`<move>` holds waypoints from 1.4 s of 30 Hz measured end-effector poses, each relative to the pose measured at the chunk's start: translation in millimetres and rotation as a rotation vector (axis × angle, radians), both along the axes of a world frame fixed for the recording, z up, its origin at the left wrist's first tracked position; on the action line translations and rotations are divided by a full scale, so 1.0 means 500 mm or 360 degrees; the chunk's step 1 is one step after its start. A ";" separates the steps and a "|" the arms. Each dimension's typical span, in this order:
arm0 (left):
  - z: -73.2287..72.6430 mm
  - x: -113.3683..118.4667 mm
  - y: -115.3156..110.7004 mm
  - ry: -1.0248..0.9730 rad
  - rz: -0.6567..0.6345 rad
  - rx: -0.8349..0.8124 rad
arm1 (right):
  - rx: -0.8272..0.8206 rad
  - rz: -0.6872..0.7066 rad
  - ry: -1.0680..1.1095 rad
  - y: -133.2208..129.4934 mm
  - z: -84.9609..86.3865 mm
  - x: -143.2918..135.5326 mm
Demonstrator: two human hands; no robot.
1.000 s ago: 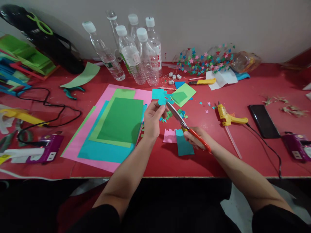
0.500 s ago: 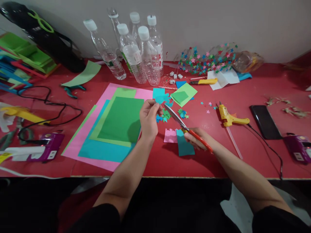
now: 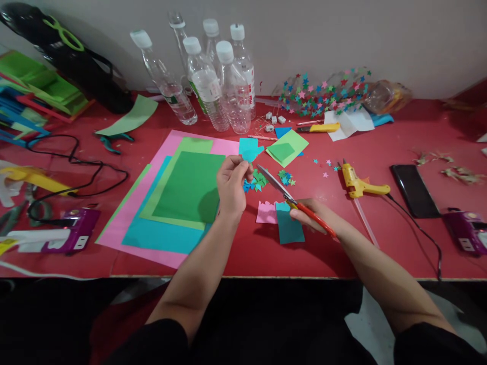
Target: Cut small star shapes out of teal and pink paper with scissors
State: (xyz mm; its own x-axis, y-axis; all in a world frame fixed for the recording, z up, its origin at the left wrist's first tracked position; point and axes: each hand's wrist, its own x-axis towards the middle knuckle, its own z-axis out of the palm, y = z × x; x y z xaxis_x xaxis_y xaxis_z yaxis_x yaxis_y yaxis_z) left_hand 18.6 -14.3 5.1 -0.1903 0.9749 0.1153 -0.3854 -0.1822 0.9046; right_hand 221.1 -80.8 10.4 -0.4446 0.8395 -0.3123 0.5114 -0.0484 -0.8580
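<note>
while both forearms reach forward over the near edge of the red table (image 3: 380, 147), the left hand (image 3: 230, 187) is raised at mid-table, wrist bent, its fingers (image 3: 239, 165) pinched shut on a small blue paper piece (image 3: 249, 150). just right of it, the right hand (image 3: 310, 215) lies low, fingers closed through the orange handles of the scissors (image 3: 289, 195), blades nearly closed and pointing up-left toward the paper, not touching it. cut stars (image 3: 258, 181) lie under the blades; stacked coloured sheets (image 3: 182, 192) lie left.
</note>
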 end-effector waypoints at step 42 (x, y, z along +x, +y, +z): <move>-0.009 -0.004 0.002 0.0230 -0.0264 0.0014 | -0.0064 -0.0100 0.0051 -0.002 -0.003 0.002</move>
State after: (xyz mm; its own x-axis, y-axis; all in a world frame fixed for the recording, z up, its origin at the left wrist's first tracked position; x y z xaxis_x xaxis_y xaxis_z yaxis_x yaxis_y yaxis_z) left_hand 16.7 -13.2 0.6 -0.0080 0.9903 0.1385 -0.2770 -0.1353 0.9513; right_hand 222.0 -81.7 8.7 -0.4017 0.8531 -0.3329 0.4783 -0.1145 -0.8707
